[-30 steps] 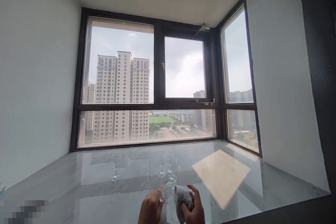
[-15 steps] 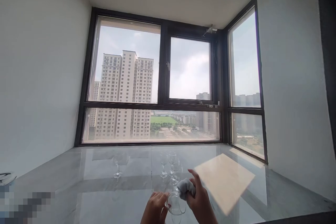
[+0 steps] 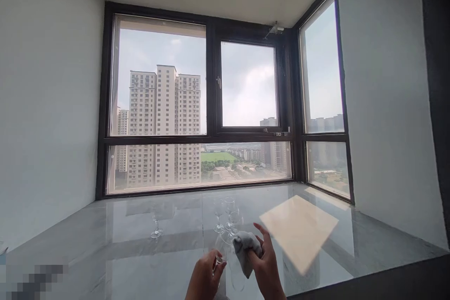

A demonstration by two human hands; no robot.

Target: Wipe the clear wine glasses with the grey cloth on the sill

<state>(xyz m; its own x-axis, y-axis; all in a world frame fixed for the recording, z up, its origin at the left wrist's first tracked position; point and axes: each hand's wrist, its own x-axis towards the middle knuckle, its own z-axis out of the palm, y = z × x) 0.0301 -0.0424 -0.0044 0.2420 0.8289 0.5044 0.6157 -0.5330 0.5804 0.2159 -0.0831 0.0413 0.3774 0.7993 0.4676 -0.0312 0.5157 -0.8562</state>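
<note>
My left hand (image 3: 206,272), low in the middle of the view, has its fingers closed on a clear stemmed glass (image 3: 227,246). The bowl of the glass points away, toward the window. To its right, my right hand (image 3: 263,262) grips a bunched grey cloth (image 3: 246,248), with the index finger raised. The cloth lies against the glass or just beside it; which one is hard to tell. Behind my hands several clear stemmed glasses (image 3: 218,218) stand close together on the glossy grey sill. One more stemmed glass (image 3: 156,225) stands apart to the left.
The wide grey sill (image 3: 140,267) runs back to a dark-framed window (image 3: 211,139). Pale walls (image 3: 45,103) flank it left and right. A bright sunlit patch (image 3: 302,229) lies right of my hands. A blurred, pixelated area covers the lower left corner.
The held glass has turned, its rim now away from me instead of toward my right hand. The cloth hangs lower and more spread out. The camera view has shifted slightly.
</note>
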